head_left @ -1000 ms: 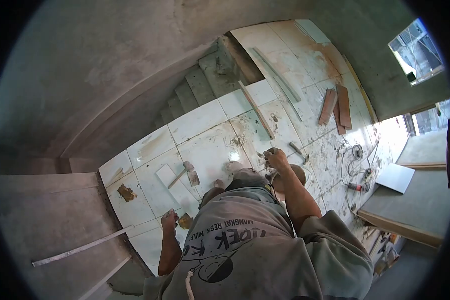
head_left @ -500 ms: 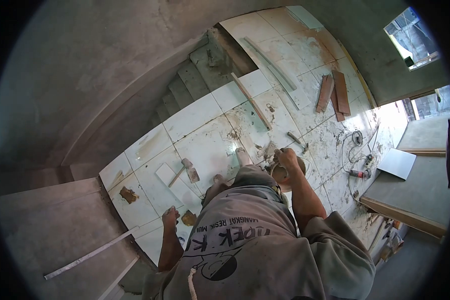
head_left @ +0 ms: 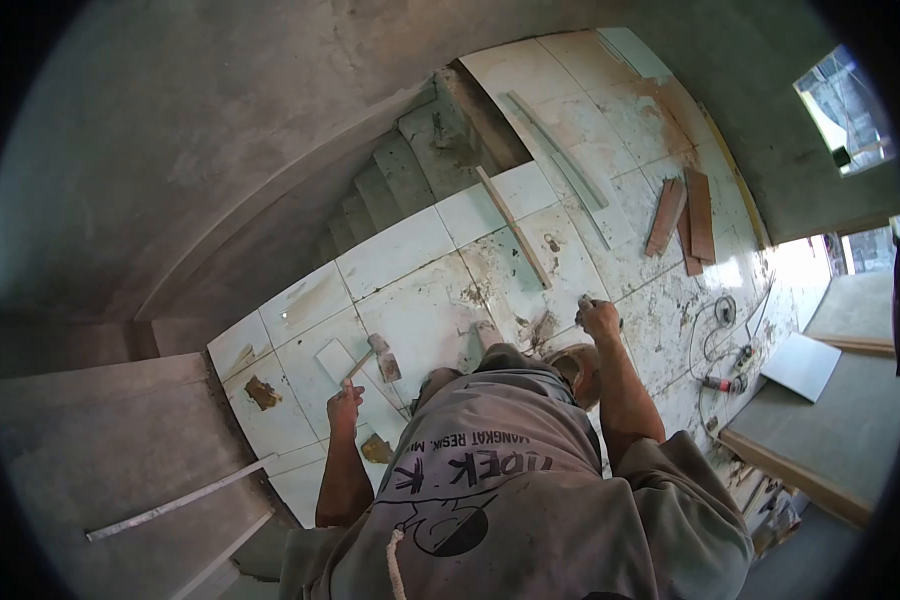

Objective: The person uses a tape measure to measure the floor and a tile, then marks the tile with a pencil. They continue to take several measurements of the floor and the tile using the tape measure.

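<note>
Where one mallet (head_left: 384, 359) lies on the left, the half-curled left hand (head_left: 344, 406) overlaps its handle, contact unclear; beside one bucket (head_left: 590, 378), the right hand (head_left: 600, 319) curls partly closed, contents unclear. Three brown boards (head_left: 700, 215) lie far right.

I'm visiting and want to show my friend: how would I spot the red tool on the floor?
Start with the white tiled floor and look out past the person's right hand. Near the loose pale tile at the far right lies the red tool. Its bright red body sets it apart from the flat, reddish-brown boards.
</note>
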`<state>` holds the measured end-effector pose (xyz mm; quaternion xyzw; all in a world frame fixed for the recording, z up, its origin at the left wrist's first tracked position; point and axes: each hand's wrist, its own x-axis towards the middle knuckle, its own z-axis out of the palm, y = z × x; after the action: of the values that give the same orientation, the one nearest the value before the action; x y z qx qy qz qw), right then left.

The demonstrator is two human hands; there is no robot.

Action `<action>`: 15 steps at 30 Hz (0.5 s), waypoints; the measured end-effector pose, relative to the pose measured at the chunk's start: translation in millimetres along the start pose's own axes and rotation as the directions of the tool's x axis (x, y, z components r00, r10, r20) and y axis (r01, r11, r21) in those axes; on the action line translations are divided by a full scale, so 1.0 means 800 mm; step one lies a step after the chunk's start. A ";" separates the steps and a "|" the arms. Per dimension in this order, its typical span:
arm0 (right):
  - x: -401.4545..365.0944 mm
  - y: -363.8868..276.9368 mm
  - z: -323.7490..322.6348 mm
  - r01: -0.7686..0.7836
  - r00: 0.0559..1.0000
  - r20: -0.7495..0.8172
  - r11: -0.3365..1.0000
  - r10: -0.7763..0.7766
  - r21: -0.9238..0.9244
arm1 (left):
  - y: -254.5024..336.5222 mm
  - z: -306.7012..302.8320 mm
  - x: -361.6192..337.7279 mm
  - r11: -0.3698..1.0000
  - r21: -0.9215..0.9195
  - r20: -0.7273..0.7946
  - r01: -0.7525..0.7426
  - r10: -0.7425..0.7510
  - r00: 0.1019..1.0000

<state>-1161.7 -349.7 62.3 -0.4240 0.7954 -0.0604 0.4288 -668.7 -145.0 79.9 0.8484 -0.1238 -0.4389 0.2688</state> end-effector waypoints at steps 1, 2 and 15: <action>0.012 0.000 -0.001 0.017 1.000 0.003 1.000 -0.017 -0.009 | -0.003 0.005 0.002 1.000 -0.017 -0.009 0.002 -0.002 1.000; 0.031 0.008 0.005 0.064 0.996 -0.050 0.996 -0.067 -0.057 | -0.013 0.006 0.006 1.000 -0.013 -0.004 -0.009 0.009 1.000; 0.041 -0.116 0.062 0.201 0.894 0.393 0.976 -0.215 0.078 | -0.142 0.008 -0.058 0.990 0.139 -0.469 -0.033 0.095 0.878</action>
<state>-1076.8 -419.1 53.1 -0.5025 0.6402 -0.0322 0.5802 -704.1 -32.7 43.8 0.9407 -0.1099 -0.1999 0.2511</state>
